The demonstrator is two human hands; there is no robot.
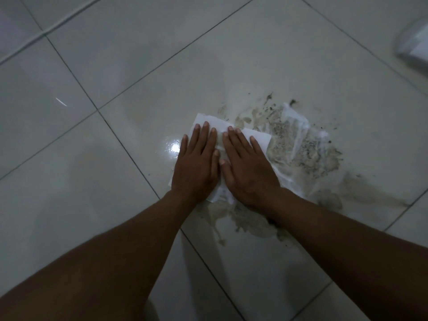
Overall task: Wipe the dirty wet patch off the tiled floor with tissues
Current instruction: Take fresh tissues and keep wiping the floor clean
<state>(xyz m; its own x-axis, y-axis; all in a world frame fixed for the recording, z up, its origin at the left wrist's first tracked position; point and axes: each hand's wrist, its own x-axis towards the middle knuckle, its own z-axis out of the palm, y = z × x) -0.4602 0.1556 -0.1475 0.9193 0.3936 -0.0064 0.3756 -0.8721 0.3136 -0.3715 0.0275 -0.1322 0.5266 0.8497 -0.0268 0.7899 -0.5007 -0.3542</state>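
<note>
A white tissue (257, 136) lies flat on the pale tiled floor (139, 72). My left hand (196, 165) and my right hand (246, 169) press on it side by side, palms down, fingers straight. To the right spreads the dirty wet patch (310, 156), brownish with dark specks. A soaked, see-through tissue (294, 121) lies over part of it. More muddy smear (245, 222) shows below my right wrist.
A white packet-like object (414, 42) lies at the upper right edge. A white cord or strip (53, 25) runs across the floor at the upper left. Dark grout lines cross the tiles. A bright reflection (172, 147) shines left of my left hand.
</note>
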